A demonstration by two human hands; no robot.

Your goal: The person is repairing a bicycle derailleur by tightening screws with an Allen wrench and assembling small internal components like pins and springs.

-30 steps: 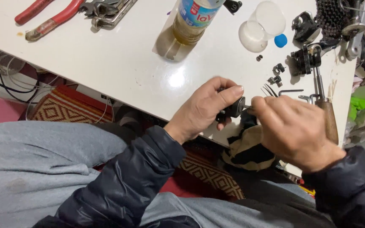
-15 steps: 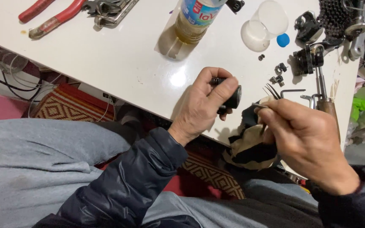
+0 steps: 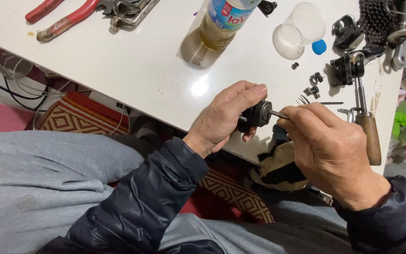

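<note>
My left hand grips a small black round metal part just above the near edge of the white table. My right hand pinches a thin metal tool whose tip touches the face of the black part. The two hands are close together, almost touching. Both arms wear dark padded sleeves. A striped black and cream cloth lies below the hands, partly hidden by my right hand.
A plastic bottle of yellowish liquid stands at the back. Red-handled pliers and wrenches lie far left. A clear cup, blue cap, small black parts, a wooden-handled tool and a cogged sprocket cluster crowd the right.
My left hand turned the black part toward the right. My right hand came in and brought the thin tool's tip against it.
</note>
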